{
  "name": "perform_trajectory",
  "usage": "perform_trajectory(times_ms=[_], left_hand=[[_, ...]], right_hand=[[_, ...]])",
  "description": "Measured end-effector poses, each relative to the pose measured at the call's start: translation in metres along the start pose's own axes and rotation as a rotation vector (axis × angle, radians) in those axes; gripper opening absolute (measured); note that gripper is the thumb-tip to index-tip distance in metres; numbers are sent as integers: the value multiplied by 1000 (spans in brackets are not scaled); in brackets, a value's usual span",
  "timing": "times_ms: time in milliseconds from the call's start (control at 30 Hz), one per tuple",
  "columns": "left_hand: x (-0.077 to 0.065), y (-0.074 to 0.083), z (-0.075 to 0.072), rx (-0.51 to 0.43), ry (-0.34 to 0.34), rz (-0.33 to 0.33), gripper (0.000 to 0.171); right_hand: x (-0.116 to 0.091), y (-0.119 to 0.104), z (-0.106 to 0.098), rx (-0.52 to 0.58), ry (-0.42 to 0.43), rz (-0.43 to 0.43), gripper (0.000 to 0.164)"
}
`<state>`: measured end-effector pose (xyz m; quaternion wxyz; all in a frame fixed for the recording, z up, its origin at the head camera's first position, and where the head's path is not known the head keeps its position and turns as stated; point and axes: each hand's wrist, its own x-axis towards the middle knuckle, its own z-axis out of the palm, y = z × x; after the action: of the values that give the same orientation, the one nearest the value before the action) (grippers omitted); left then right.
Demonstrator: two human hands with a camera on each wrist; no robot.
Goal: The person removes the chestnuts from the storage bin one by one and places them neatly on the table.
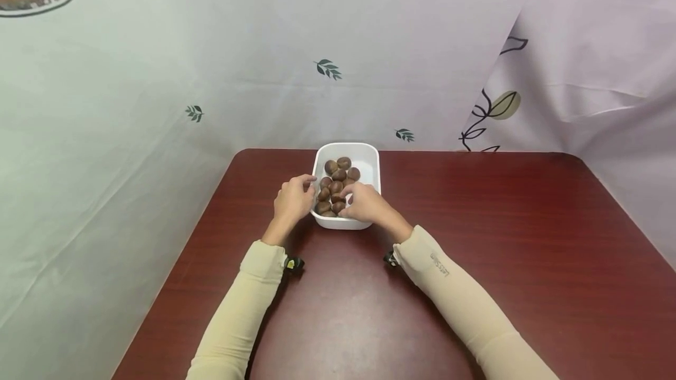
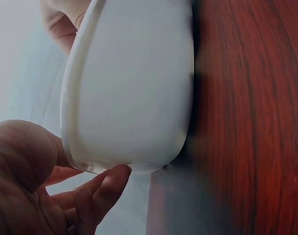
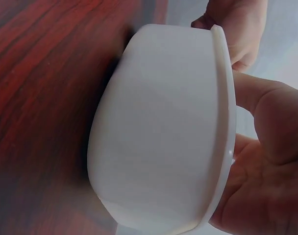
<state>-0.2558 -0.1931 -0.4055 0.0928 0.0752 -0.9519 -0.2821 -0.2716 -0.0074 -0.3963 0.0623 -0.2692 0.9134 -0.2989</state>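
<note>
Brown chestnuts, several of them, lie in a white rectangular container, mostly along its left side and near end. At the container's left rim is my left hand; in the left wrist view its thumb goes over the rim and its fingers lie against the outer wall. My right hand reaches over the right side, thumb and forefinger bent around a chestnut near the front. Whether they pinch it cannot be made out. The container wall hides those fingertips in the right wrist view.
The container stands at the far edge of a dark red wooden table. Behind it hangs a pale cloth with leaf prints. Both forearms, in light sleeves, stretch across the table, with small dark devices at the wrists.
</note>
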Motion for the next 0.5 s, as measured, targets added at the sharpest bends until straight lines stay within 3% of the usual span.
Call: perform_trajectory(times_ms=[500], left_hand=[[-1,1,0,13,10,-6,28]], right_hand=[[10,1,-3,37,-172,72,33]])
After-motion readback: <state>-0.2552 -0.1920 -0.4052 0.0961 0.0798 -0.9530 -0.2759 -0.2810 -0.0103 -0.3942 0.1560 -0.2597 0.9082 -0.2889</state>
